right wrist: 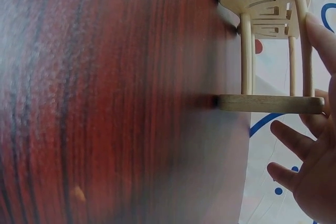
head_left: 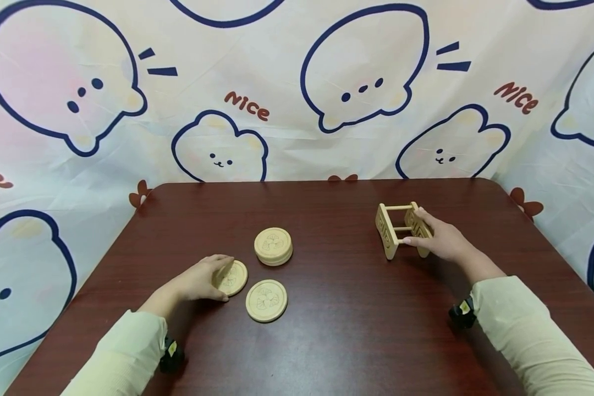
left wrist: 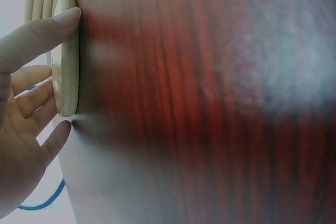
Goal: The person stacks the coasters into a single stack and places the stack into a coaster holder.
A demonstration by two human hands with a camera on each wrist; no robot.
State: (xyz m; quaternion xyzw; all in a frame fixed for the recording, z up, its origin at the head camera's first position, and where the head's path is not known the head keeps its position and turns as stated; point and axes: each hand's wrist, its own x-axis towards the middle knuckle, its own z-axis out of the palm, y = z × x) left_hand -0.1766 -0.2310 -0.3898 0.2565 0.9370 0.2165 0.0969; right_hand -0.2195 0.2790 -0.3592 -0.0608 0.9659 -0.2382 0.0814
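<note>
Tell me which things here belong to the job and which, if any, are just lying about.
Likely the job:
disc in the left hand
lone disc
disc stack
rack in the right hand

Just surroundings:
table
patterned cloth

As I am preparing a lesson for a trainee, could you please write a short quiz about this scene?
1. How many leaf-patterned wooden coasters are outside the coaster stack?
2. Which does the right hand touch: A, the coaster stack; B, the wooden rack?
3. True or false: the wooden rack holds a coaster.
Key: 1. Two: one at the left hand, one apart from both hands. 2. B. 3. False.
</note>
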